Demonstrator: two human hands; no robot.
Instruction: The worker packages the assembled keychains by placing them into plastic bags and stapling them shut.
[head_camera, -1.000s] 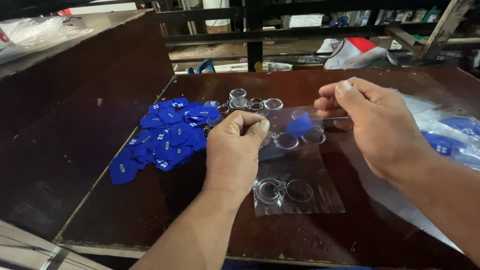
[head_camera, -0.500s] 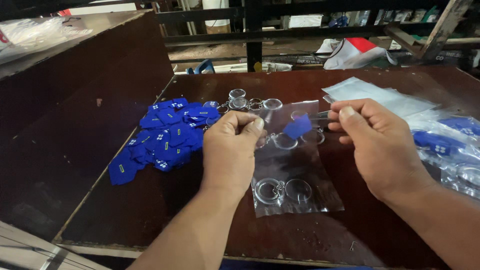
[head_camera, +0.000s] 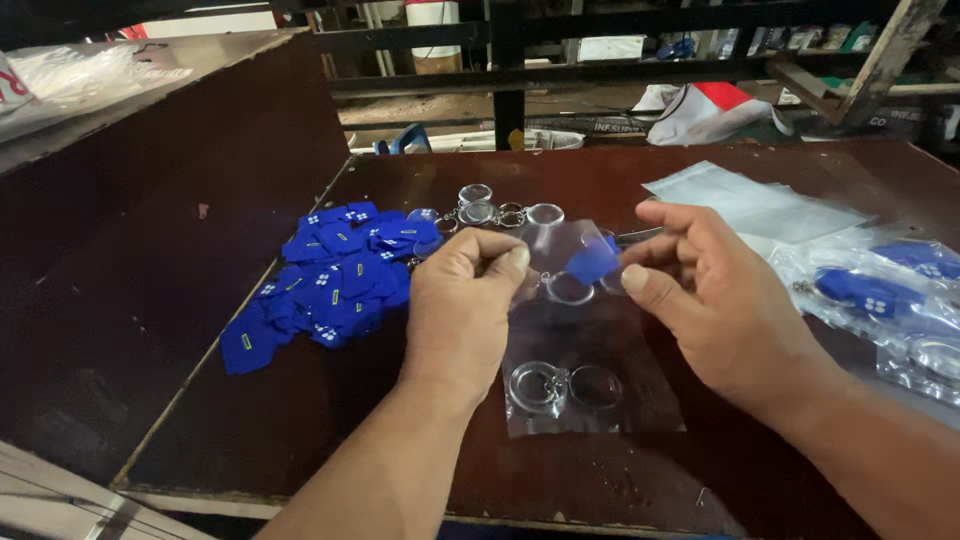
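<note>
My left hand (head_camera: 465, 300) pinches the top edge of a clear plastic bag (head_camera: 590, 350) that hangs down over the dark brown table (head_camera: 300, 420). My right hand (head_camera: 715, 300) grips the bag's other top edge and a small blue tag (head_camera: 592, 262) at its mouth. Inside the bag lie round clear keyring cases (head_camera: 560, 385), two near the bottom and one higher up. A heap of several blue tags (head_camera: 330, 280) lies to the left of my left hand.
Several loose clear keyring cases (head_camera: 500, 212) sit beyond the bag. A stack of flat clear bags (head_camera: 750, 205) and filled bags with blue tags (head_camera: 880, 295) lie at the right. A raised dark board (head_camera: 150, 200) borders the left; metal shelving stands behind.
My right hand has come in closer to the bag's mouth and lower, fingers closing on the blue tag. The left hand and the bag have hardly moved.
</note>
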